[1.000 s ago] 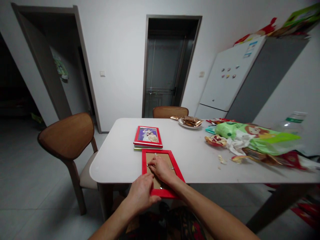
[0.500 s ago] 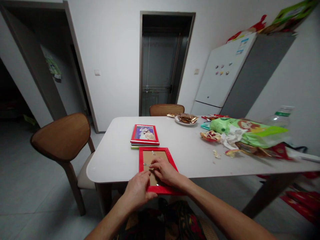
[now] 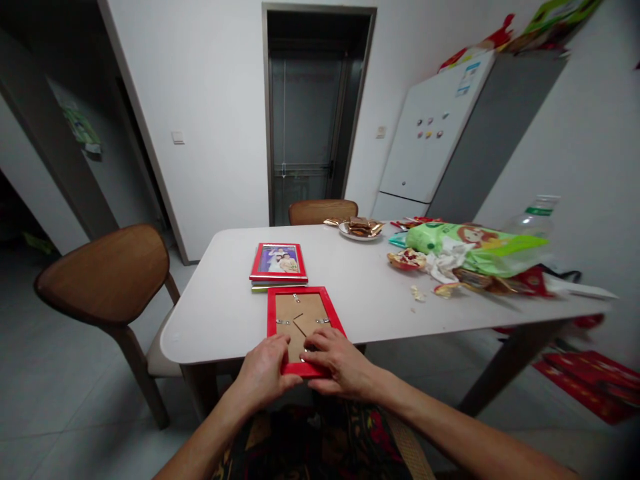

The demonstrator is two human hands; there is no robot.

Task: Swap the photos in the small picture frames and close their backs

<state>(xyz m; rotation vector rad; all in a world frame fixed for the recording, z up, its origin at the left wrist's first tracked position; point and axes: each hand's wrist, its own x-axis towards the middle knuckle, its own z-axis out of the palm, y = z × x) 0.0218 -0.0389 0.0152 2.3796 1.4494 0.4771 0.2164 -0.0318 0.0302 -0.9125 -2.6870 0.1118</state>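
A red picture frame (image 3: 285,311) lies back side up at the table's near edge, its lower end jutting over it. Its brown backing board has metal clips near the edges and a slit-like stand cutout in the middle. My left hand (image 3: 261,375) is closed round the lower left corner. At the lower right, my right hand (image 3: 345,368) has its fingers curled on the frame's bottom edge by the lower clip, which they partly hide. Just beyond lies a stack of frames topped by a red framed photo (image 3: 280,261).
The white table (image 3: 220,293) bears a plate of wrapped snacks (image 3: 360,229), an opened pomegranate (image 3: 407,259), a green bag (image 3: 475,247), crumpled tissue and a plastic bottle (image 3: 533,219) toward the right. A wooden chair (image 3: 105,273) stands at the left.
My right hand has moved from the middle of the backing down to the frame's bottom edge, uncovering the centre and right-hand clip. The whole view has shifted slightly.
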